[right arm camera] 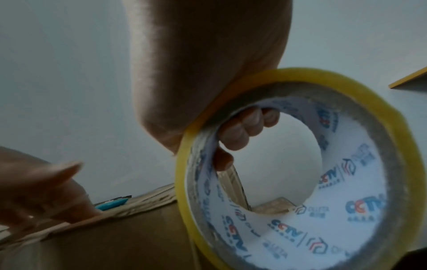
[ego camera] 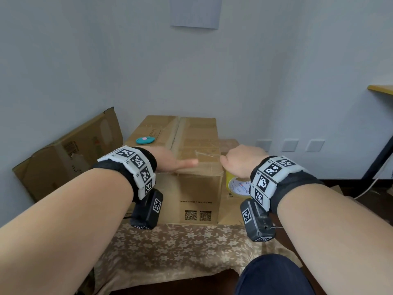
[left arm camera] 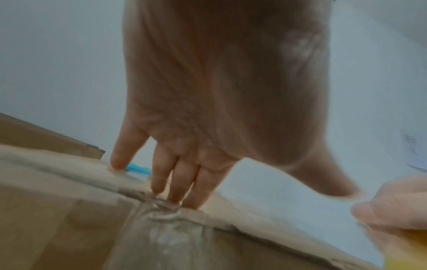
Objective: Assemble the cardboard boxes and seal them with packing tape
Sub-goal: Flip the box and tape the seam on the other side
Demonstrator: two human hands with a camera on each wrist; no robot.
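Note:
A closed cardboard box stands on the flowered tablecloth, its top seam covered with clear tape. My left hand lies flat on the near top edge, its straight fingers pressing the tape down at the seam. My right hand hovers just off the box's right front corner and grips a yellow roll of packing tape. In the right wrist view the fingers curl through the roll's core. A teal cutter rests on the box top at the left.
A flattened cardboard box leans against the wall at the left. The flowered tablecloth covers the low table in front of the box. A desk with a dark leg stands at the far right, a white cable beside it.

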